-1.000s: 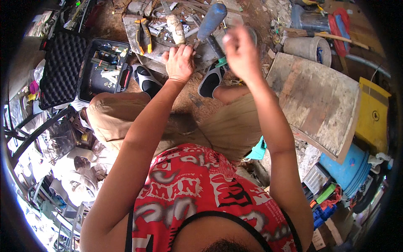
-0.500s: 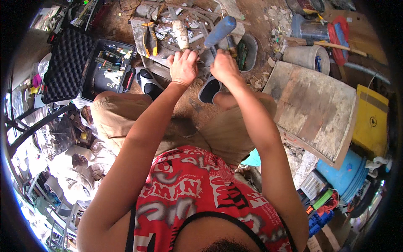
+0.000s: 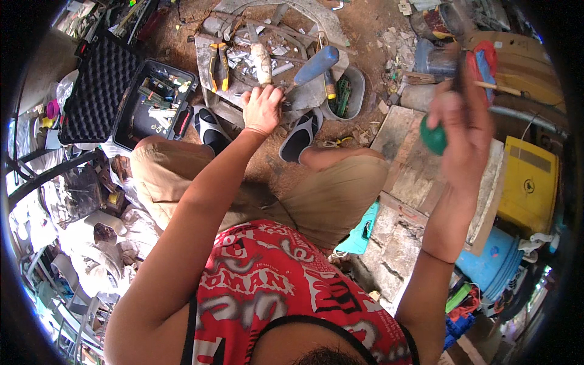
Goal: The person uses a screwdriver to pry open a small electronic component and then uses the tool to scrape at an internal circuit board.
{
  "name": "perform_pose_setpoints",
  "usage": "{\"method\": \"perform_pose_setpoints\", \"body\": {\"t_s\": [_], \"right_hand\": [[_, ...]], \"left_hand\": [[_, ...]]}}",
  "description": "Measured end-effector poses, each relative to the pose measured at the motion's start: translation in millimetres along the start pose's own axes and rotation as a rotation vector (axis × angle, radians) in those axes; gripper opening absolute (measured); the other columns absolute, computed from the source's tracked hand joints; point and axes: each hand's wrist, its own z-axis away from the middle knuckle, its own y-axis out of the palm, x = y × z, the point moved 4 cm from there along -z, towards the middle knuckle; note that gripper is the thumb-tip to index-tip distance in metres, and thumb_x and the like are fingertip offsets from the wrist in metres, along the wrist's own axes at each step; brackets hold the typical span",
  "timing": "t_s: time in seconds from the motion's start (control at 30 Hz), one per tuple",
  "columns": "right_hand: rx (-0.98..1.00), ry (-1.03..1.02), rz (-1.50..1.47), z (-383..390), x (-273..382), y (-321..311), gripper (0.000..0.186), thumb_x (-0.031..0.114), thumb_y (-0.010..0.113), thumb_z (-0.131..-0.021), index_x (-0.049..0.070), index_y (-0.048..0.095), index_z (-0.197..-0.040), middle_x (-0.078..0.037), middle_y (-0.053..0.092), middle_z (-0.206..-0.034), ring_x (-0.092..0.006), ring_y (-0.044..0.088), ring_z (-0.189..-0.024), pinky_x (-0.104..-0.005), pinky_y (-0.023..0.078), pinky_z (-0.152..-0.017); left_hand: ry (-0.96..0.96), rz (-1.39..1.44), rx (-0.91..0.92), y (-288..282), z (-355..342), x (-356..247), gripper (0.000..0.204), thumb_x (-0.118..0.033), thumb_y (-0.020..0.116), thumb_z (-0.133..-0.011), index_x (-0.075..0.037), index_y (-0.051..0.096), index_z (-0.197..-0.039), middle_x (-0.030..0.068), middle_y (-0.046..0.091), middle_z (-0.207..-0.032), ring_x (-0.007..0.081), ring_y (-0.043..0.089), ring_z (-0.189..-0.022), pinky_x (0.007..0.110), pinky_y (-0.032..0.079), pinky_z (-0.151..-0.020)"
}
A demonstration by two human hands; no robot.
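Observation:
My left hand [image 3: 263, 108] is closed at the near edge of a cluttered work board [image 3: 304, 100]. Its fingertips hide whatever they hold. Just right of it, a tool with a thick blue handle [image 3: 317, 65] slants over the board, its thin shaft pointing toward my fingers. My right hand [image 3: 465, 134] is raised at the right, blurred by motion, and closed around a green-handled tool [image 3: 433, 135]; the rest of that tool is smeared. Pliers with black and orange handles [image 3: 218, 68] and a tool with a pale wrapped handle [image 3: 261, 64] lie on the board.
An open black case [image 3: 128, 121] with circuit boards stands at the left. A grey tub [image 3: 359, 82] holds green boards and a yellow-and-black handle [image 3: 330, 85]. At the right are a wooden board [image 3: 401, 143], a yellow case [image 3: 528, 182] and a blue bucket [image 3: 493, 261].
My right hand has left the work board and swung to the right, and a green-handled tool now shows in it. The blue-handled tool has tilted lower. My left hand has stayed nearly in place.

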Motion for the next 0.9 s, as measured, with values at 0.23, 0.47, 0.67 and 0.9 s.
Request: {"method": "perform_pose_setpoints", "body": {"t_s": [0.23,0.47,0.67,0.9], "right_hand": [[0.230,0.174,0.201,19,-56,62,0.044,0.022,0.055,-0.096,0.003,0.048,-0.135,-0.016,0.067,-0.107,-0.0228,0.064,-0.085,-0.0340,0.049,-0.075],[-0.013,0.159,-0.076,0,-22,35,0.051,0.022,0.055,-0.097,0.004,0.040,-0.142,0.003,0.053,-0.079,-0.0042,0.046,-0.064,-0.0198,0.039,-0.058],[0.160,0.502,-0.040,34,-112,91,0.052,0.018,0.059,-0.091,0.006,0.043,-0.140,-0.007,0.060,-0.078,-0.0093,0.052,-0.063,-0.0272,0.045,-0.053],[0.171,0.300,0.384,26,-174,197,0.060,0.011,0.057,-0.081,-0.004,0.037,-0.135,-0.028,0.058,-0.103,-0.0426,0.062,-0.087,-0.0484,0.051,-0.077]], "left_hand": [[0.022,0.032,-0.015,0,-5,-6,0.015,-0.025,0.056,-0.082,-0.019,0.058,-0.095,0.0008,0.056,-0.090,0.0230,0.052,-0.089,0.041,0.033,-0.081],[0.013,0.011,0.035,1,-2,1,0.017,-0.023,0.055,-0.081,-0.018,0.058,-0.096,0.0011,0.057,-0.093,0.0242,0.053,-0.090,0.042,0.034,-0.082],[0.020,0.005,0.059,3,-1,-2,0.018,-0.025,0.057,-0.082,-0.019,0.060,-0.099,0.0010,0.058,-0.094,0.0240,0.052,-0.090,0.042,0.033,-0.083],[0.040,-0.036,0.002,5,0,0,0.018,-0.023,0.061,-0.080,-0.020,0.061,-0.098,-0.0003,0.058,-0.090,0.0236,0.052,-0.085,0.041,0.033,-0.079]]}}
